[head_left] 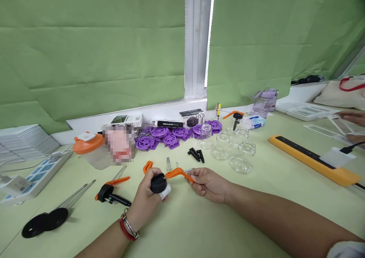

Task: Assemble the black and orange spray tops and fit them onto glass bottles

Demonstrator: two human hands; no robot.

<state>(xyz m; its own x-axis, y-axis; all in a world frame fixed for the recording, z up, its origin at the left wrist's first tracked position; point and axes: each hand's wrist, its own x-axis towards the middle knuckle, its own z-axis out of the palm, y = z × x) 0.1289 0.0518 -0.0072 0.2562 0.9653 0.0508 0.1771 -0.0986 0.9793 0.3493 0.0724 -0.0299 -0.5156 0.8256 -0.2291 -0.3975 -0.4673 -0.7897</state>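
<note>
At near left, two black disc-shaped plastic pieces with thin metal rods point(45, 223) lie flat, one overlapping the other, probably set aside as a group. To their right, a black-and-orange plastic clamp-like piece point(107, 193) lies near the bare left hand point(150, 201), perhaps for easy reach. That hand is curled around a rounded black plastic part point(158, 183), likely to steady it; something white shows beneath, unclear what. A curved orange plastic lever point(178, 172) spans the gap between the hands, its left end at the black part; can't tell if joined. The bare right hand point(209, 185) pinches the lever's right end between thumb and fingers, seemingly to control its angle; a slim metal piece shows there too, mostly hidden. Silver metal screws point(169, 163) and short black plastic handles point(196, 154) lie just beyond, seemingly sorted by kind. Surface: pale green tabletop point(228, 227), purple plastic ring-shaped holders point(171, 140) and clear rounded jars point(220, 146) along the far side. Room: green window blinds point(94, 41) behind, another person's hand point(353, 117) at far right.
</note>
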